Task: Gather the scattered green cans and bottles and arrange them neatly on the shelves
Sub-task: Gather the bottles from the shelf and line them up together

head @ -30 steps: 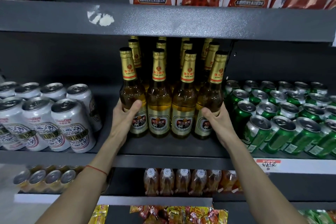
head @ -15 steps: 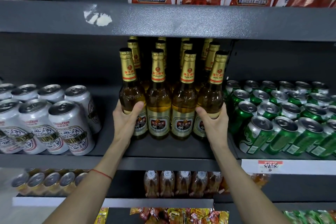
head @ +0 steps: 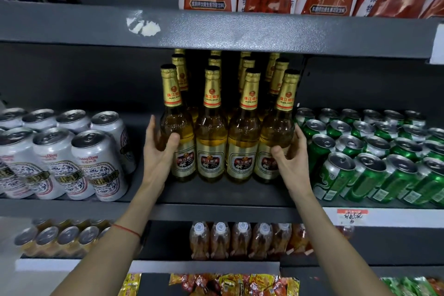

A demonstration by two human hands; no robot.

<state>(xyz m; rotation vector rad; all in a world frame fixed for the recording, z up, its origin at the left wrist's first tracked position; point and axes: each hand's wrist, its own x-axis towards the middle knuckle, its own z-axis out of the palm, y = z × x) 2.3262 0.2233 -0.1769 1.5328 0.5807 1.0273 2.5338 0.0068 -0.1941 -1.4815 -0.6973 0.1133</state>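
Where fingers (head: pixel 173 138) clasp: bottles (head: pixel 227 142).

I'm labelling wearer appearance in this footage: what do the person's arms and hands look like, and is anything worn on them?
Both forearms are bare, with no sleeves in view. The left hand and right hand wear no gloves, and no rings show. The only item worn is a thin red string bracelet around the left wrist.

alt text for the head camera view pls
Two bare hands press in on a front row of four amber beer bottles on a grey shelf, left hand and right hand on the outer bottles. White cans stand left, green cans right.
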